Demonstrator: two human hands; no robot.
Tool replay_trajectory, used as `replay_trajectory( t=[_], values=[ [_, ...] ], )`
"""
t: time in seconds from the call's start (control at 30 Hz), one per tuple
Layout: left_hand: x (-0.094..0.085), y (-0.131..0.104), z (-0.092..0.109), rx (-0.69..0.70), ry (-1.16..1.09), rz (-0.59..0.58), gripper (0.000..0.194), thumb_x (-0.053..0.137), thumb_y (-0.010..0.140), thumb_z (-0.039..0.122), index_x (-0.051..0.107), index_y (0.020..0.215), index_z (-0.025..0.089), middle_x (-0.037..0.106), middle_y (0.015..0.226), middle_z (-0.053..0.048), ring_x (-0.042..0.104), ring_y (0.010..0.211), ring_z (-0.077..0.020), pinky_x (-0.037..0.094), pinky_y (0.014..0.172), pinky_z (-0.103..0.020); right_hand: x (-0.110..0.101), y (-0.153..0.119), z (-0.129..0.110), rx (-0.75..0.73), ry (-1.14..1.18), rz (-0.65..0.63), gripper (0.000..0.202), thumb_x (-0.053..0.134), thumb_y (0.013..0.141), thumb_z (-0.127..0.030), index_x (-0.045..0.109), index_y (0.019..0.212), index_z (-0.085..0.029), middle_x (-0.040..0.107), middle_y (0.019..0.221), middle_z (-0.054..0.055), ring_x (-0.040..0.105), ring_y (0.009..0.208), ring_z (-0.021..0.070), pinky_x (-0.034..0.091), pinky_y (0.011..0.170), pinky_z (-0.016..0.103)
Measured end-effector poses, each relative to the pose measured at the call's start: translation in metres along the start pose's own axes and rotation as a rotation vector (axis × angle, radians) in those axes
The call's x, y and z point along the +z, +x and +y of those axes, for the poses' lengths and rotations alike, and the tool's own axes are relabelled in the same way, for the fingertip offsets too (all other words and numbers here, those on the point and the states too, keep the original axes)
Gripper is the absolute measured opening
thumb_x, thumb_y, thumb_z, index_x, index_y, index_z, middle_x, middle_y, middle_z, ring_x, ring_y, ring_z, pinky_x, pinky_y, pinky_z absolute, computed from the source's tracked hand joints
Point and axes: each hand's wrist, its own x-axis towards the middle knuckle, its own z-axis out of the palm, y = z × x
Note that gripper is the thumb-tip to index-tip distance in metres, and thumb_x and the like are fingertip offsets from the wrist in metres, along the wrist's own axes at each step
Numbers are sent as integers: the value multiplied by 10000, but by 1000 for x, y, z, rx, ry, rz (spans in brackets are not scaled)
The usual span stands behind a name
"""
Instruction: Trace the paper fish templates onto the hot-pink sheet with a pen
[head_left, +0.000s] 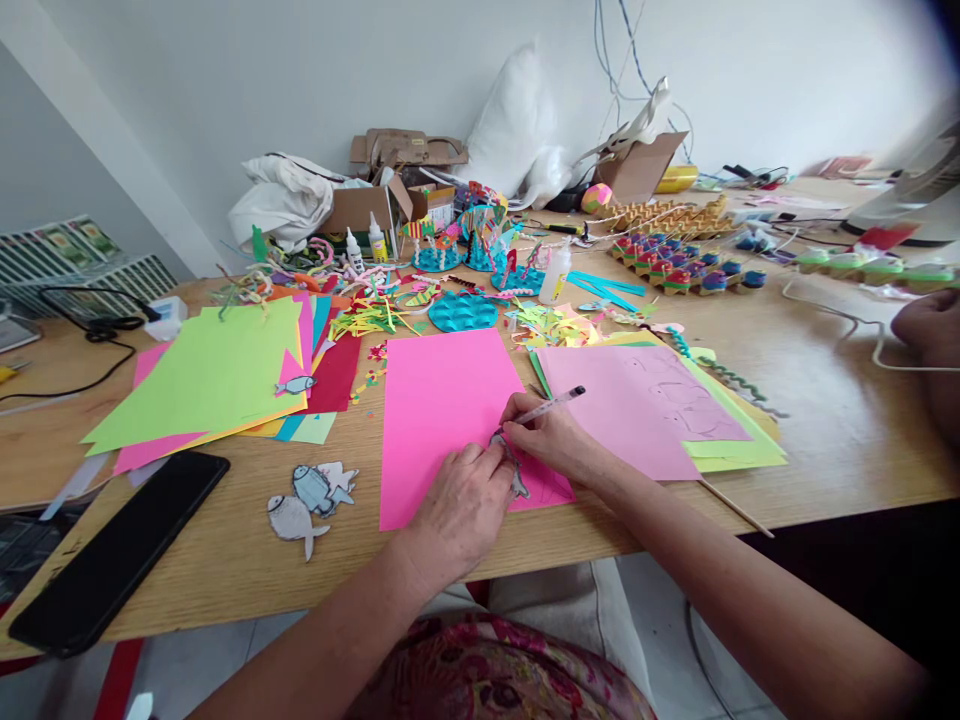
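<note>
"So, where is the pink sheet [442, 400]?"

"It lies by the front edge of the table [840, 420], near the middle."

"What does the left hand [466, 500] do?"

"It lies on top of a gray paper fish [519, 484], near the sheet's bottom right corner. The fingers are close together and a bit bent, pushing down and not pinching."

"And the right hand [546, 432]?"

"It's closed up, with the fingertips squeezing a pen [553, 402]. The tip is right by the fish, but fingers hide just where it touches."

"Any more fish?"

"Yes! Three paper fish [311, 490] sit in a bunch to the left, near the front edge. A black phone [120, 550] is at the front left corner."

"And on the other side?"

"A pale pink sheet [607, 410] with shapes drawn on it. A thin stick [739, 508] pokes out from under it."
</note>
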Motion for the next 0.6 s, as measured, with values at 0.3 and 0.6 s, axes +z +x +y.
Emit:
replay_trajectory(
  t=[0.3, 0.6],
  values=[
    [1, 1, -1, 10, 10, -9, 170, 381, 906, 195, 539, 962, 166, 547, 1043, -44, 479, 874, -213, 454, 765, -375, -1, -2, 1, -8, 9, -3, 69, 438, 641, -130, 448, 638, -198, 470, 556, -39, 437, 534, 109, 335, 479, 228],
    [4, 1, -2, 18, 28, 3, 171, 392, 901, 179, 537, 989, 160, 539, 1083, -57, 481, 905, -203, 451, 801, -360, -1, -6, 0, -6, 6, 15, 62, 433, 639, -139, 444, 651, -199, 467, 565, -41, 429, 520, 106, 338, 475, 233]
  ],
)
